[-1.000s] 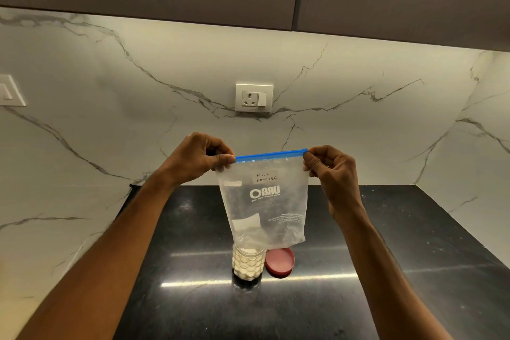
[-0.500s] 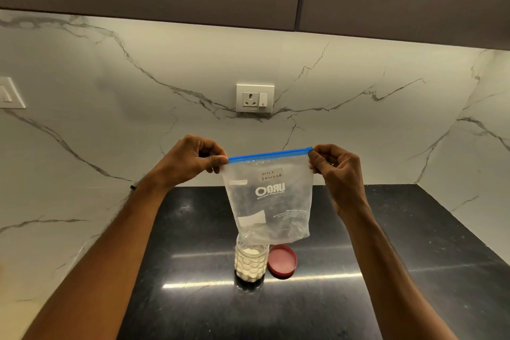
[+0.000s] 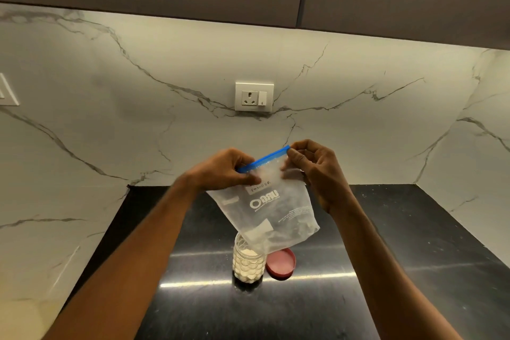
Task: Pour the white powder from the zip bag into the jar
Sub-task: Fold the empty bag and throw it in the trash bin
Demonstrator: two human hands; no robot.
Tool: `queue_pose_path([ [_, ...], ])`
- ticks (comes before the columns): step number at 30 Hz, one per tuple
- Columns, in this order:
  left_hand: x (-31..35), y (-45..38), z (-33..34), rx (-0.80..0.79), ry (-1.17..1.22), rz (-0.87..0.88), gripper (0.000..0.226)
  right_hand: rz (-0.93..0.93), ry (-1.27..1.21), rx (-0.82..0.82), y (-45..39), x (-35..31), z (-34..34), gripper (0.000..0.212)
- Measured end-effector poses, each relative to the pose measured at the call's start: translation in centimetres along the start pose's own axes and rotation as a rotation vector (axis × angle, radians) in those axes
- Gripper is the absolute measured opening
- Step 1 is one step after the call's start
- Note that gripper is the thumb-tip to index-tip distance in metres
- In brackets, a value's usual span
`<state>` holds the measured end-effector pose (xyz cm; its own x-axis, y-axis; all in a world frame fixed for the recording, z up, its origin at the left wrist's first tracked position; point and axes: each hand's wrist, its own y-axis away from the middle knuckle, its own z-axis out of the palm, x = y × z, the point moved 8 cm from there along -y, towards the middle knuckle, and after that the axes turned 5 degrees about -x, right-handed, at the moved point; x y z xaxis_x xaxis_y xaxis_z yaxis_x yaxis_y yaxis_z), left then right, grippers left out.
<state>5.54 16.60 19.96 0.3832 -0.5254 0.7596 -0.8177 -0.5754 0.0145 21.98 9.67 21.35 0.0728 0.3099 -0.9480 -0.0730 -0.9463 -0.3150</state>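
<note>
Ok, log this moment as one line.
hands: left hand and right hand pinch zip bag top | bag: above jar | jar: powder inside | lid: off, beside jar

Both forearms bare, no sleeves or jewellery.

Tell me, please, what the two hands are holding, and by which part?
Both the left hand and the right hand pinch the zip bag at its blue zip strip.
</note>
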Motion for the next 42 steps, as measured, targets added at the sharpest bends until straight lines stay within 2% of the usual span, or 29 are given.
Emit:
queue_pose_path([
  [2,0.1,0.1,-0.1,0.061,0.067,0.018,0.018,0.032,0.024,-0.079,0.0,0.5,-0.2,0.027],
  [4,-0.2,0.7,-1.0,0.118,0.168,0.019,0.014,0.127,0.162,-0.208,0.5,2.1,-1.0,0.039],
  [6,-0.7,1.5,-2.4,0.157,0.275,-0.003,0.020,0.223,0.361,-0.322,1.9,4.8,-1.9,0.035],
  [8,-1.2,1.9,-3.5,0.167,0.303,-0.031,0.023,0.285,0.391,-0.310,3.2,7.2,-3.1,0.026],
  [12,-3.3,2.7,-5.1,0.227,0.250,-0.078,0.027,0.278,0.263,-0.273,4.7,8.5,-4.7,0.026],
  [15,-5.5,4.0,-6.5,0.330,0.473,-0.079,0.031,0.246,0.179,-0.133,5.1,8.7,-6.9,0.022],
  [18,-6.6,4.2,-6.7,0.356,0.698,-0.071,0.036,0.291,0.030,-0.090,5.6,10.0,-6.5,0.039],
  [21,-6.7,3.6,-6.1,0.350,0.735,-0.067,0.041,0.296,-0.191,-0.189,5.2,10.2,-3.0,0.060],
  [23,-7.1,3.4,-5.5,0.371,0.769,-0.082,0.041,0.289,-0.244,-0.181,4.3,9.9,-1.5,0.067],
  [25,-7.8,3.4,-4.8,0.400,0.798,-0.088,0.038,0.292,-0.218,-0.130,3.5,9.7,-0.8,0.064],
  [30,-10.4,3.5,-2.2,0.434,0.803,-0.123,0.023,0.268,-0.122,-0.060,2.7,10.2,-0.8,0.036],
  [32,-11.2,3.9,-1.3,0.426,0.803,-0.140,0.023,0.266,-0.116,-0.050,2.7,10.5,-1.1,0.028],
  [38,-13.2,5.5,0.5,0.372,0.905,-0.084,0.028,0.276,-0.237,-0.089,2.5,11.0,-1.4,0.031],
  [42,-12.5,5.9,0.7,0.322,0.882,0.017,0.026,0.257,-0.306,-0.126,2.7,10.9,-2.0,0.021],
])
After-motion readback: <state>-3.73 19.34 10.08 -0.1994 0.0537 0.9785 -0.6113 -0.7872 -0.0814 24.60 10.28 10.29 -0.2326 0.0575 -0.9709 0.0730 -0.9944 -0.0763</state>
